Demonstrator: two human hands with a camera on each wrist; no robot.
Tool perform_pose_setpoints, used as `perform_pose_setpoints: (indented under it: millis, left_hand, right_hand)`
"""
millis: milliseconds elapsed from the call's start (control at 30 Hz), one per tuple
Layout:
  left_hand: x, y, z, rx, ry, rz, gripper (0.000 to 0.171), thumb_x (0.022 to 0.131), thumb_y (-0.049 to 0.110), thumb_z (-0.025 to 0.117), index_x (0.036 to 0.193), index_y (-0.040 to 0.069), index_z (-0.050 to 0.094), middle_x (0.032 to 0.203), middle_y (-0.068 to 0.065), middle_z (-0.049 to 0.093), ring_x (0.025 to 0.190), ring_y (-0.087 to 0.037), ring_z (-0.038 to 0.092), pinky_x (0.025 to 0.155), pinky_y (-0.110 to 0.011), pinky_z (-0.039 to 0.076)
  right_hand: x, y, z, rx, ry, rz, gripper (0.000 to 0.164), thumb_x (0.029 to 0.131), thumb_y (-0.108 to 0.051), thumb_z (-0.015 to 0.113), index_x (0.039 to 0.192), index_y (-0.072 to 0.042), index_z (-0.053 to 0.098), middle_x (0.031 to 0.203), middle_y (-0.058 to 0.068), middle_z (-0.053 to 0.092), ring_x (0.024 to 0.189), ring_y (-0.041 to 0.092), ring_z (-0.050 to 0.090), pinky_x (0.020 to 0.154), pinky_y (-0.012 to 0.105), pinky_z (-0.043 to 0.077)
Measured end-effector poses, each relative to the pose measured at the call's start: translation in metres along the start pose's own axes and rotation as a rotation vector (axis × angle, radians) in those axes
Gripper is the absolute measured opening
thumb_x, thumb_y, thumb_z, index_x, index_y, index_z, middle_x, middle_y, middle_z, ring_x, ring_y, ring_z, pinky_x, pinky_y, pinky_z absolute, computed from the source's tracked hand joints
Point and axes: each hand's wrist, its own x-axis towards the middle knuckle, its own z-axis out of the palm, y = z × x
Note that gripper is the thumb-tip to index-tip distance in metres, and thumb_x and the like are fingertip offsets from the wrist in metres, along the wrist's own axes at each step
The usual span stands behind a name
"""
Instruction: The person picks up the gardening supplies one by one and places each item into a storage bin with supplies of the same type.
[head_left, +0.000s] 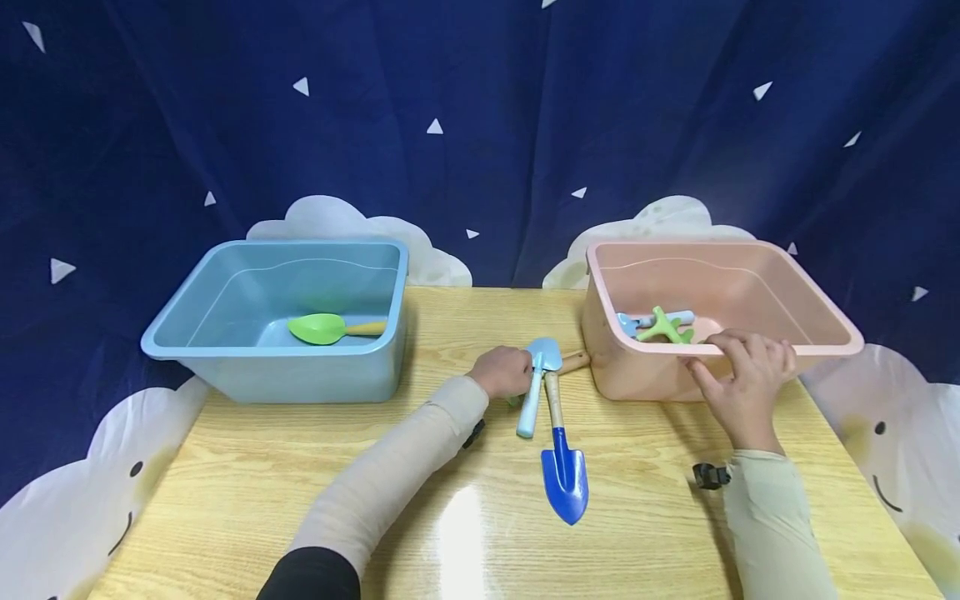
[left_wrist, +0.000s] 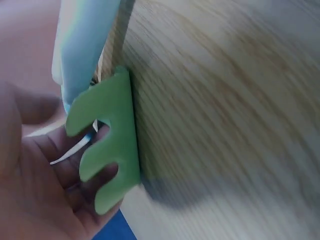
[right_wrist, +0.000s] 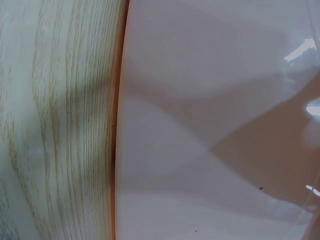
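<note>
Right hand [head_left: 750,383] gripped the pink bin [head_left: 637,371] by its rim; couldn't tell if the left hand [head_left: 501,372] held anything. A green rake [left_wrist: 117,132] was right at its fingers, beside the light blue shovel [head_left: 530,404].

Pale wooden table [head_left: 637,533], from its middle: blue rectangular plastic tub [head_left: 300,379] is sitting at ten o'clock, yellow-handled green scoop [head_left: 322,330] lying inside. Pink rectangular plastic tub [head_left: 637,375] is sitting at two, green pronged rake [head_left: 663,326] lying inside. Wooden-handled blue pointed trowel [head_left: 562,467] is lying near five.

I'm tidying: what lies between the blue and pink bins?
In the head view: the left hand, pale-blue shovel, blue shovel's handle, wooden handle, and a mostly hidden green rake.
</note>
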Motion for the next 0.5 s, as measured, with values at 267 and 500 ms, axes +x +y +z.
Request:
perform_pose_setpoints:
  millis: [267, 500]
  left_hand:
    - [0.0069, 0.0064, 0.0071, 0.071, 0.055, -0.041, 0.042, 0.094, 0.049, 0.058, 0.068, 0.020, 0.042, 0.066, 0.004, 0.040, 0.060, -0.012, 0.042, 0.050, -0.024, 0.034]
    - [0.0065, 0.0097, 0.0094, 0.056, 0.134, -0.039, 0.041, 0.092, 0.031, 0.059, 0.058, 0.019, 0.040, 0.065, 0.001, 0.044, 0.064, -0.015, 0.047, 0.049, -0.026, 0.039]
  right_hand:
    - [0.0003, -0.0007, 0.0004, -0.005, -0.006, -0.004, 0.076, 0.082, -0.070, 0.061, 0.098, 0.003, 0.069, 0.104, 0.024, 0.063, 0.108, 0.047, 0.046, 0.119, 0.056, 0.006]
    - [0.0010, -0.0021, -0.0002, -0.006, 0.006, -0.019, 0.072, 0.084, -0.066, 0.063, 0.098, 0.004, 0.068, 0.104, 0.026, 0.062, 0.107, 0.049, 0.045, 0.118, 0.058, 0.006]
